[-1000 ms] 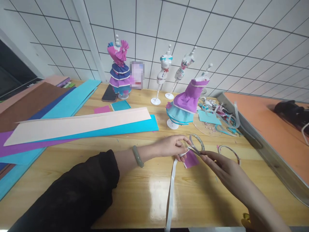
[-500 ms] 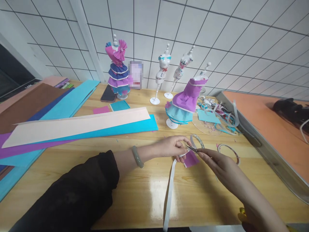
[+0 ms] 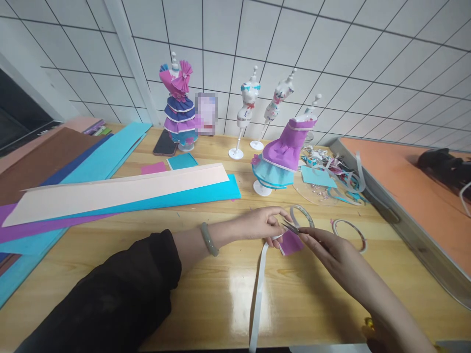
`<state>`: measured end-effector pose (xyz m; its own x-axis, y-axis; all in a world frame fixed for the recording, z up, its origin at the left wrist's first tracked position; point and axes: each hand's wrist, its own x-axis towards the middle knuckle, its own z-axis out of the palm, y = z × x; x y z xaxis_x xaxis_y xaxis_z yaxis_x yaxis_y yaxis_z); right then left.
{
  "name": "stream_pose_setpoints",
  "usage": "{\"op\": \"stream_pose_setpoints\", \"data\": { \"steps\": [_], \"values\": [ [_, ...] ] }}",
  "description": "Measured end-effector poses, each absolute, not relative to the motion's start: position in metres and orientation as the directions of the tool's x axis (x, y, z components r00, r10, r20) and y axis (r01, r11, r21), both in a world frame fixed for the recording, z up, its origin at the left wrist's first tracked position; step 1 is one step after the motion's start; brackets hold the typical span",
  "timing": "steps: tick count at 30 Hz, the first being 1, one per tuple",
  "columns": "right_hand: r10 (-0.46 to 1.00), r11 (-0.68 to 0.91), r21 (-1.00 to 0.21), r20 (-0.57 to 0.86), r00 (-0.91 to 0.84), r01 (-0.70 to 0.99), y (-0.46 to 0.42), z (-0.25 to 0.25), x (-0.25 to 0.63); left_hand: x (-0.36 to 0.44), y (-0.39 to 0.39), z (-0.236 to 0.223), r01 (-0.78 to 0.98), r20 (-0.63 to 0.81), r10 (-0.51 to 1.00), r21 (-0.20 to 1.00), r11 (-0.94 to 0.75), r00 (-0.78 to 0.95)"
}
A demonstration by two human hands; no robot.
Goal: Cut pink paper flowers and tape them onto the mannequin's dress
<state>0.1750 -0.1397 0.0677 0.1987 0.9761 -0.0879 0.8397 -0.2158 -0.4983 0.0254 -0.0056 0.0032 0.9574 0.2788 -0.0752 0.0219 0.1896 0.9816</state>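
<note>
My left hand (image 3: 267,224) is closed on a long white strip (image 3: 259,294), which looks like ribbon or tape. From my fingers the strip hangs down toward the table's front edge. Pointed metal tweezers (image 3: 290,227) sit between the fingers of my right hand (image 3: 327,245). Their slightly parted tips are close to my left fingertips. Just below lies a small purple piece of crepe paper (image 3: 292,243) with a pale edge, partly covered by my left fingers. Behind the tweezers stands a tape roll (image 3: 302,214), and another roll (image 3: 349,235) lies to the right.
A mini dress form in a purple and turquoise dress (image 3: 285,147) stands ahead, bare forms (image 3: 250,105) behind it. Farther left is another dressed form (image 3: 180,108) beside a phone (image 3: 165,142). Long paper sheets (image 3: 125,189) cover the left; trimmings (image 3: 331,171) lie right.
The tweezers have drawn slightly away from the white strip at my left fingers, and their tips now show apart. My left hand has hardly moved.
</note>
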Motion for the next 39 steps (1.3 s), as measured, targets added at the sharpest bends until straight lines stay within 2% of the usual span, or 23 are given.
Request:
{"op": "stream_pose_setpoints", "data": {
  "steps": [7, 13, 18, 20, 22, 25, 27, 28, 30, 33, 36, 39],
  "values": [
    [0.987, -0.142, -0.44, 0.009, 0.163, 0.887, -0.145, 0.064, 0.172, 0.027, -0.005, 0.0, 0.015, -0.078, 0.302, 0.978, 0.206, 0.95],
    [0.971, -0.102, -0.252, 0.184, 0.151, 0.962, -0.151, 0.051, 0.173, 0.025, -0.004, 0.001, 0.038, -0.104, 0.361, 0.982, 0.185, 0.927],
    [0.963, -0.086, -0.325, 0.214, 0.162, 0.942, -0.159, 0.045, 0.184, 0.024, -0.004, 0.004, 0.064, -0.117, 0.391, 0.987, 0.144, 0.913],
    [0.954, -0.145, -0.349, 0.198, 0.224, 0.926, -0.166, 0.043, 0.193, 0.023, -0.003, 0.005, 0.093, -0.109, 0.43, 0.994, 0.058, 0.896],
    [0.957, -0.189, -0.368, 0.14, 0.255, 0.91, -0.176, 0.041, 0.203, 0.021, -0.002, 0.007, 0.13, -0.042, 0.498, 0.981, -0.142, 0.866],
    [0.968, -0.224, -0.403, 0.014, 0.251, 0.887, -0.19, 0.034, 0.215, 0.017, -0.003, 0.012, 0.183, 0.168, 0.572, 0.843, -0.505, 0.803],
    [0.967, -0.245, -0.402, -0.04, 0.25, 0.882, -0.197, 0.028, 0.218, 0.016, -0.004, 0.015, 0.193, 0.275, 0.572, 0.757, -0.625, 0.773],
    [0.969, -0.243, -0.398, -0.05, 0.244, 0.884, -0.198, 0.025, 0.219, 0.016, -0.005, 0.016, 0.181, 0.303, 0.574, 0.75, -0.636, 0.761],
    [0.976, -0.214, -0.39, -0.046, 0.213, 0.896, -0.198, 0.02, 0.22, 0.018, -0.007, 0.016, 0.117, 0.303, 0.598, 0.82, -0.561, 0.742],
    [0.987, -0.123, -0.361, 0.056, 0.153, 0.925, -0.191, 0.017, 0.221, 0.023, -0.008, 0.016, -0.041, 0.176, 0.648, 0.975, -0.218, 0.741],
    [0.968, -0.043, -0.334, 0.218, 0.121, 0.942, -0.179, 0.025, 0.217, 0.026, -0.009, 0.02, -0.134, 0.022, 0.62, 0.982, 0.134, 0.784],
    [0.942, -0.028, -0.46, 0.285, 0.178, 0.888, -0.161, 0.041, 0.202, 0.026, -0.011, 0.025, -0.153, -0.036, 0.582, 0.95, 0.272, 0.812]
  ]
}}
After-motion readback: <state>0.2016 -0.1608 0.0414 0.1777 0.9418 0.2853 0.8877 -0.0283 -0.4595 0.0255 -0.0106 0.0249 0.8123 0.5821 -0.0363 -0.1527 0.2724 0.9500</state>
